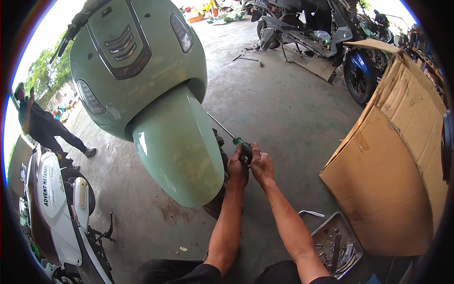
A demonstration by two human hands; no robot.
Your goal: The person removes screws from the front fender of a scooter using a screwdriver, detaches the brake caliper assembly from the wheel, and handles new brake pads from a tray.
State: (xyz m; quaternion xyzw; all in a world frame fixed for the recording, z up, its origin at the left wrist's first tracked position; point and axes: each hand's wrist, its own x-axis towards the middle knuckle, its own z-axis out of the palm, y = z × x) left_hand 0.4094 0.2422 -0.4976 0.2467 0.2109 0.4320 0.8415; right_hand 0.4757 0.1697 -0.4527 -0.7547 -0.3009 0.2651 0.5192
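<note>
Both my hands are closed together around the handle of a screwdriver [242, 143] with a green and black grip. My left hand [238, 169] wraps it from the left, and my right hand [261, 166] grips it from the right with the thumb up. The long metal shaft points up and left, behind the edge of a pale green scooter front fender [182, 149]; its tip is hidden there. Above the fender rises the scooter's green front panel [116, 71]. The front wheel shows only partly beneath the fender, beside my left hand.
At my lower right lies a metal tray [336, 241] of small parts and tools, beside a large cardboard box [385, 165]. A white motorcycle [56, 203] stands at left, with a person [45, 120] behind it. A partly stripped motorcycle [307, 38] stands at the far right.
</note>
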